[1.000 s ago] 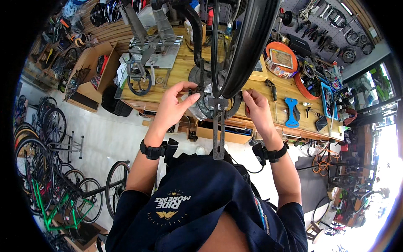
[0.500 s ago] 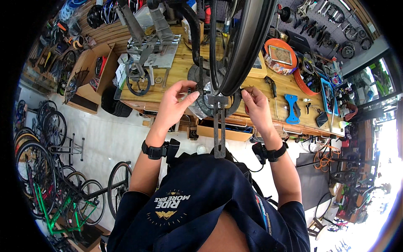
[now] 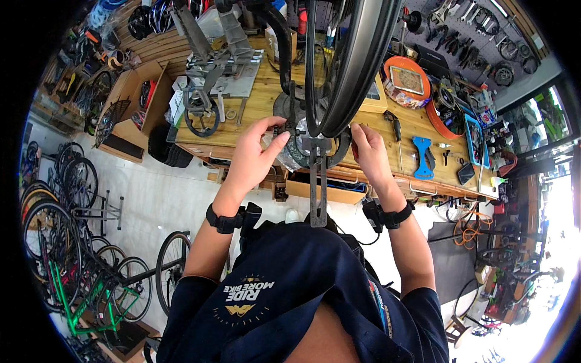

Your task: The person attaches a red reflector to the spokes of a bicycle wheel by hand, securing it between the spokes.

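A bicycle wheel (image 3: 363,66) with a black tyre stands upright in a dark metal truing stand (image 3: 293,145) on the workbench. My left hand (image 3: 257,151) is at the stand's left side, its thumb and forefinger closed on a small black knob (image 3: 279,130). On the other side of the tyre, my right hand (image 3: 370,151) has its fingers pressed together beside the stand's right arm. What it grips, if anything, is hidden. A slotted metal bar (image 3: 318,193) projects from the stand toward me, between my forearms.
On the wooden workbench (image 3: 257,103) lie a screwdriver (image 3: 396,136), a blue tool (image 3: 422,157) and an orange round tin (image 3: 407,78). A metal fixture with a black ring (image 3: 202,118) stands at the left. An open drawer (image 3: 324,189) juts out below. Several bicycles (image 3: 78,290) stand at the left.
My right hand has shifted slightly, and the bit of red beside its fingers no longer shows. My left hand stays at the knob. The whole view has moved a little.
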Available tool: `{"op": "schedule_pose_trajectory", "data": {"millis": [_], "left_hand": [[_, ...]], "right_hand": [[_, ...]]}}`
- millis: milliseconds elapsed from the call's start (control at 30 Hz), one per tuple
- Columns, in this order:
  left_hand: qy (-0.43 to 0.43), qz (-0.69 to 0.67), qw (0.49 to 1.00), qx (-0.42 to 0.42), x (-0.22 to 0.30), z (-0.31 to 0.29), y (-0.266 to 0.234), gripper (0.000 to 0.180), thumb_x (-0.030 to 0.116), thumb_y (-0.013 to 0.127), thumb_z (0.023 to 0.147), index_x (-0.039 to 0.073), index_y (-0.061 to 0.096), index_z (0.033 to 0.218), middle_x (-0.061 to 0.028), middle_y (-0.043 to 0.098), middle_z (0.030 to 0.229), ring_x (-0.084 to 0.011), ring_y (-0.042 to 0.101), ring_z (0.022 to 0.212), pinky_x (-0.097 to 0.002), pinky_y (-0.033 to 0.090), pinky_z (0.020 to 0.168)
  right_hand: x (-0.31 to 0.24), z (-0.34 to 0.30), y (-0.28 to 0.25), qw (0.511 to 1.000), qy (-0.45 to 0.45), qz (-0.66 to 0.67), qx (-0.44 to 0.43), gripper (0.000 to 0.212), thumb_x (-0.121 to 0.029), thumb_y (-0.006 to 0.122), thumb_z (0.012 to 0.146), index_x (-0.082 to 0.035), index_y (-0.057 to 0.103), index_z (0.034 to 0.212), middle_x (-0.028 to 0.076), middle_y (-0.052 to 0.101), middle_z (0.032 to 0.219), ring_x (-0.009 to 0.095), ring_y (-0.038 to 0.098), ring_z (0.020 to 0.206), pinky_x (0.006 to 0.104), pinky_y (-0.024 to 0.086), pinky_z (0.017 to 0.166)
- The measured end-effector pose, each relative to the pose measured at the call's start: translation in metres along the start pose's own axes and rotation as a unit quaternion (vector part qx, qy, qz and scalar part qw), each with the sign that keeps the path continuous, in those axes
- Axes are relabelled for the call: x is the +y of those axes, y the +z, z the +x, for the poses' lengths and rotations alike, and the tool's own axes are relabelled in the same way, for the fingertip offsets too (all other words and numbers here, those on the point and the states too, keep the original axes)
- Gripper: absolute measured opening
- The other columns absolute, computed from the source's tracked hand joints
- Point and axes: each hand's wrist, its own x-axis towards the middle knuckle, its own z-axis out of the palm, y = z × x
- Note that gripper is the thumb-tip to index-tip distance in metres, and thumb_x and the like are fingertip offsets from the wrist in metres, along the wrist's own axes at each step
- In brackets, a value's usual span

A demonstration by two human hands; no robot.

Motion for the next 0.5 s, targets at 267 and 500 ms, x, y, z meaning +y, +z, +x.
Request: {"op": "schedule_pose_trajectory", "data": {"millis": [267,500], "left_hand": [[0.191,0.129,0.963,-0.138,0.090,-0.021,-0.002,0.035,0.022,0.069,0.084,0.000,0.061,0.110,-0.0145,0.060,0.108,-0.0297,0.063,0.090,-0.0387,0.050,0.080],[0.224,0.379,0.860,-0.259,0.114,-0.003,0.046,0.077,0.032,0.069,0.081,-0.017,0.038,0.131,-0.0354,0.048,0.128,-0.0300,0.069,0.074,-0.0325,0.056,0.062]], "right_hand": [[0.004,0.000,0.000,1.000,-0.001,0.003,-0.009,0.045,-0.036,0.052,0.099,-0.001,0.050,0.072,0.000,0.043,0.058,0.009,0.038,0.056,0.0276,0.035,0.052],[0.007,0.000,-0.001,0.999,-0.028,0.022,0.014,0.041,-0.034,0.053,0.099,0.000,0.057,0.078,0.000,0.047,0.060,0.008,0.042,0.057,0.0271,0.036,0.052]]}}
